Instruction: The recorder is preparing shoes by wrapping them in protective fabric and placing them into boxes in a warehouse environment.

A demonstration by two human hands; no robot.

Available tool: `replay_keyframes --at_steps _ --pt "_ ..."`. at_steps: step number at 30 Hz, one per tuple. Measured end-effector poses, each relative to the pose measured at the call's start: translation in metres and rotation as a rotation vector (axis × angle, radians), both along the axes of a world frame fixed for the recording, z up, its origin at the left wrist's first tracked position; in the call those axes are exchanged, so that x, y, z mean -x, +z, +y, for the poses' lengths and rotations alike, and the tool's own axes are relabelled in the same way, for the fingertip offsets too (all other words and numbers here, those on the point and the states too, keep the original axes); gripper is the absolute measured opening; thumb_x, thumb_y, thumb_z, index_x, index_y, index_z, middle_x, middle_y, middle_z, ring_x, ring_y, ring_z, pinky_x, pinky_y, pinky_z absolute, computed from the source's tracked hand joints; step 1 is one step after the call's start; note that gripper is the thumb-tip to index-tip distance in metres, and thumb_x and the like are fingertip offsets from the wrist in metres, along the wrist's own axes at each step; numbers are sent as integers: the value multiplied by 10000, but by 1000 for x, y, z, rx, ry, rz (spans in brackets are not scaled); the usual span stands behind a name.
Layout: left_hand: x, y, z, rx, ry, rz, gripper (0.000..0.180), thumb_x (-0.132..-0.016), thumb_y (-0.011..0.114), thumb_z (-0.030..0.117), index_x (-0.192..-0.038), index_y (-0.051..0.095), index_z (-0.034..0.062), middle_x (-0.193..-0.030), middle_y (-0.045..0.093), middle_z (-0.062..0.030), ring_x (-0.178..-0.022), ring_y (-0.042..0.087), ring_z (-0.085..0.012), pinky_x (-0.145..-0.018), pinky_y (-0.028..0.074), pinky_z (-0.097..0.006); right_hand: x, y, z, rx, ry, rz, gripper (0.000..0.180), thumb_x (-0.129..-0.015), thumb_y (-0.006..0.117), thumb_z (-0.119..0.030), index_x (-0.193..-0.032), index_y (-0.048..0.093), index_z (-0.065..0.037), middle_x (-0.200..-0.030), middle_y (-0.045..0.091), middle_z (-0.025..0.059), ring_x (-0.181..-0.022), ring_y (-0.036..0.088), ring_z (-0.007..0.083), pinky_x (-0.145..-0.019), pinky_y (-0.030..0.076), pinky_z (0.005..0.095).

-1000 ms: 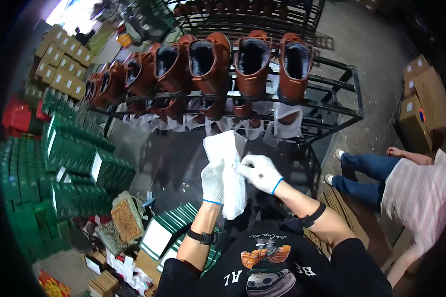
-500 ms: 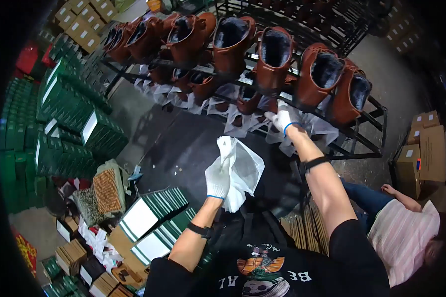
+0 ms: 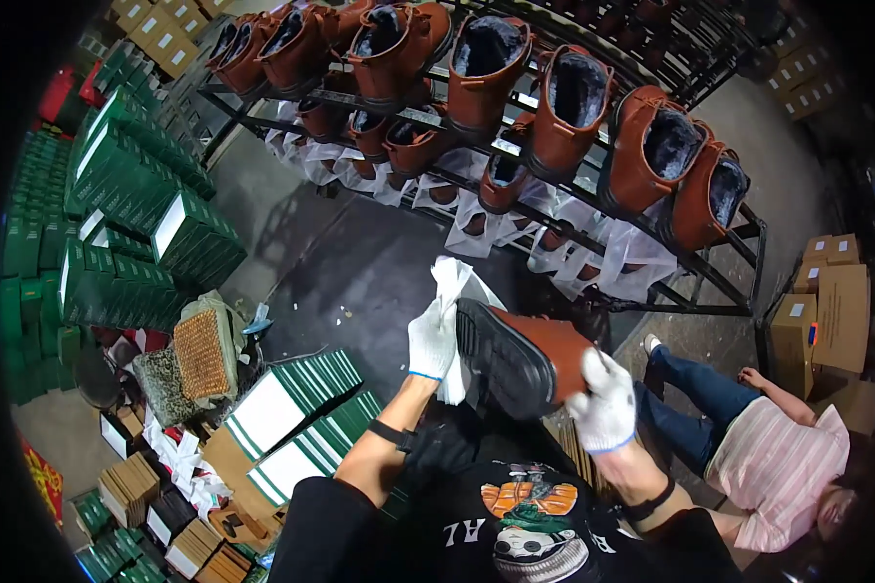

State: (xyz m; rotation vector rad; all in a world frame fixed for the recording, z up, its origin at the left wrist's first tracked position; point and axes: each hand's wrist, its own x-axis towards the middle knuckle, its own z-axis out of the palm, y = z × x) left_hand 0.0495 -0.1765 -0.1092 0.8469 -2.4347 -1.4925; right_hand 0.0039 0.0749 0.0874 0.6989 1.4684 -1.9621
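My left hand [image 3: 432, 342], in a white knit glove, is closed on a thin white bag [image 3: 452, 277] that hangs down beside the palm. A brown leather boot [image 3: 559, 345] with a black sole lies on its side in front of my chest. My gloved right hand [image 3: 603, 403] grips it at the right, with the sole turned toward the bag. Boot and bag overlap in view; I cannot tell whether they touch. Several fur-lined brown boots [image 3: 569, 107] stand along the top of a black metal rack [image 3: 715, 310], with more boots in white wrappings below.
Stacks of green shoeboxes [image 3: 97, 272] fill the left side. Nearer, white-and-green boxes [image 3: 292, 398] lie by my left forearm, with a beaded seat cushion [image 3: 204, 360] beyond. A person in a pink striped shirt [image 3: 773, 457] is at the right, below cardboard cartons [image 3: 841, 306].
My right hand has come back from the rack toward my chest, now with a brown boot in it. My left hand still holds the white bag in about the same place.
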Motion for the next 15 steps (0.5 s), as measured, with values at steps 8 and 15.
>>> replay_keyframes --at_steps 8,15 --pt "32 78 18 -107 -225 56 264 -1115 627 196 -1236 738 -11 -1003 721 -325 -1039 709 -508 -786 582 -422 37 -30 -19 -776 1161 1265 294 -1044 639 -337 -858 679 -112 -830 695 129 -783 719 381 -676 566 481" --pt "46 118 13 43 -392 -21 280 -1076 640 136 -1308 737 14 -1029 739 -322 -1006 739 -495 -815 602 -438 41 -37 -2 -746 992 1069 280 -1028 650 -293 -837 698 -93 -813 683 136 -782 709 374 -681 562 475"
